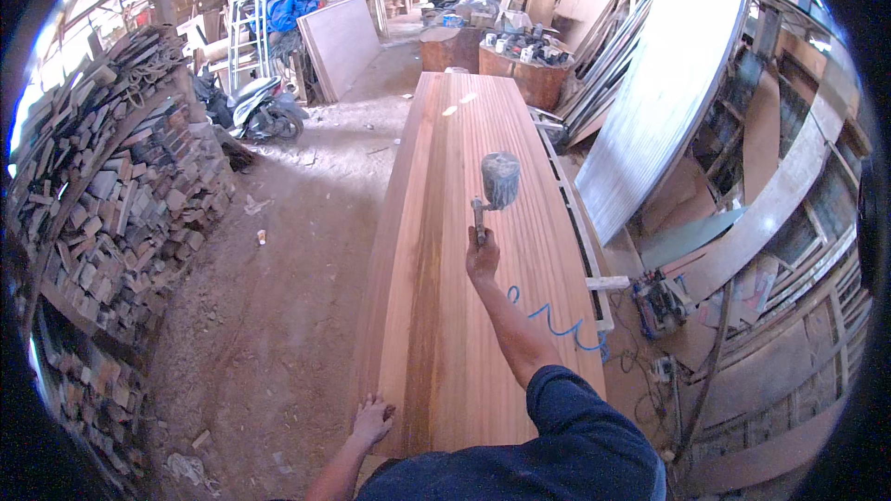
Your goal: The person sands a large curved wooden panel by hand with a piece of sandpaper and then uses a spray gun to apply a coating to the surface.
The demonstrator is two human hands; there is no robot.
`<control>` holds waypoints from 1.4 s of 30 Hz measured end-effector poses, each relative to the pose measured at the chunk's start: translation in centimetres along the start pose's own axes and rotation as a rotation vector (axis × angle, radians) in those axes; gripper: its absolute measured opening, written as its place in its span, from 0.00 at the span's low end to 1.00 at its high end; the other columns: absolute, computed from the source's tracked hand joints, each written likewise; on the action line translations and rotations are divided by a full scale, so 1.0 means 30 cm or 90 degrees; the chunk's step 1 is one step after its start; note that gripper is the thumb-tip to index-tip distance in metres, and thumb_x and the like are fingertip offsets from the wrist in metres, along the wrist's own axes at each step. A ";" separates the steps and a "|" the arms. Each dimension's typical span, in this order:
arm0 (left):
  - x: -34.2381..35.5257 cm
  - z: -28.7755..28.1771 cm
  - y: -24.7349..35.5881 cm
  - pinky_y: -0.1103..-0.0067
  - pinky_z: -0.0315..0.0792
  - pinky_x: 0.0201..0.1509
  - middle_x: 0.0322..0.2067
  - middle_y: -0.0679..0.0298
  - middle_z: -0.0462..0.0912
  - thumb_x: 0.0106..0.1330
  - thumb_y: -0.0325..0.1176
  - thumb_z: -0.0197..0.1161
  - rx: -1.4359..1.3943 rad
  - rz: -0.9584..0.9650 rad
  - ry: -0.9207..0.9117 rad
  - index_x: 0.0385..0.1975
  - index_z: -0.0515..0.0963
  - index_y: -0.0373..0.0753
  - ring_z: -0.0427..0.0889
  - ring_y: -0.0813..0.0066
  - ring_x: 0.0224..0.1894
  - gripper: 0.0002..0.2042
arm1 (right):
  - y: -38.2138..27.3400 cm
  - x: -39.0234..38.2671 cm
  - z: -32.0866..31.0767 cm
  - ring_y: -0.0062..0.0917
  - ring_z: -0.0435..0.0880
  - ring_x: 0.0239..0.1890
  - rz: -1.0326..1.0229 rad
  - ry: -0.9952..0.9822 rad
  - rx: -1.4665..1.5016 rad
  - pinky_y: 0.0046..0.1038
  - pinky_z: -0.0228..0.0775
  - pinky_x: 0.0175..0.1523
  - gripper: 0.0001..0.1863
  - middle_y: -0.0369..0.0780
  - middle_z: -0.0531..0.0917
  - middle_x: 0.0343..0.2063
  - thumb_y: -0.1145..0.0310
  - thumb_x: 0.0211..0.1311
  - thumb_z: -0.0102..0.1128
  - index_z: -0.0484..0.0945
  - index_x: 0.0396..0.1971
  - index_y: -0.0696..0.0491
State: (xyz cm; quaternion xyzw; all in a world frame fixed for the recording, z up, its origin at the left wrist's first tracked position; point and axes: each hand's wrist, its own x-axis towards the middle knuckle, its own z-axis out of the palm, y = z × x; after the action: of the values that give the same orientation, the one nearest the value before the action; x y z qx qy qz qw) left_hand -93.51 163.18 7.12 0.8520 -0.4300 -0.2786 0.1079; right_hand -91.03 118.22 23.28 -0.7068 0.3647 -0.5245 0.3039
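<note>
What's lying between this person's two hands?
Nothing sits there: in the head view, the stretch between the left hand and the right hand, which grips a tool with a grey cup, is just bare, striped wooden panel.

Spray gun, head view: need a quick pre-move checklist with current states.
1. Spray gun gripped: ok, the right hand holds it over the wooden panel.
2. Cup fill level: cannot tell, its walls look opaque.
3. Blue coiled hose off the surface: cannot tell; it shows over the panel's right side, beside the right forearm, lying or hanging.
4. Hose joined to the gun: cannot tell, the joint is not visible.
5. Left hand away from the gun: ok, it is at the panel's near left corner.
6. Gloves on: not ok, both hands are bare.
</note>
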 end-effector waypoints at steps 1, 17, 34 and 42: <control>-0.001 0.004 -0.003 0.53 0.48 0.77 0.73 0.52 0.56 0.66 0.44 0.58 0.000 -0.002 0.000 0.58 0.77 0.51 0.51 0.46 0.75 0.21 | -0.007 0.000 -0.002 0.54 0.81 0.29 0.001 -0.001 0.002 0.50 0.67 0.31 0.15 0.52 0.80 0.23 0.57 0.69 0.60 0.75 0.36 0.55; -0.007 -0.001 -0.016 0.51 0.50 0.75 0.71 0.50 0.60 0.65 0.46 0.60 0.007 -0.002 0.039 0.57 0.77 0.47 0.55 0.43 0.73 0.22 | -0.367 0.814 -0.067 0.55 0.82 0.50 -0.131 -0.058 0.010 0.42 0.72 0.55 0.25 0.59 0.84 0.40 0.52 0.68 0.57 0.80 0.50 0.60; 0.004 0.014 0.004 0.50 0.48 0.75 0.70 0.48 0.61 0.67 0.46 0.58 -0.026 -0.031 0.078 0.55 0.77 0.45 0.54 0.44 0.74 0.20 | -0.585 1.229 -0.143 0.52 0.80 0.56 0.054 -0.136 -0.165 0.45 0.72 0.61 0.36 0.60 0.80 0.51 0.41 0.61 0.58 0.78 0.51 0.63; -0.015 0.035 -0.011 0.51 0.48 0.76 0.71 0.48 0.60 0.67 0.47 0.57 -0.021 -0.069 0.062 0.58 0.75 0.43 0.54 0.45 0.74 0.23 | -0.647 1.205 -0.090 0.52 0.79 0.56 0.033 -0.144 -0.152 0.45 0.71 0.61 0.35 0.60 0.81 0.50 0.42 0.63 0.57 0.79 0.49 0.64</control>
State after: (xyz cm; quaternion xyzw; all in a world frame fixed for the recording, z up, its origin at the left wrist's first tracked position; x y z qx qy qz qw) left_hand -94.10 163.78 6.28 0.8846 -0.3728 -0.2495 0.1272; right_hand -83.17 98.59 58.53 -0.7827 0.4062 -0.3867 0.2701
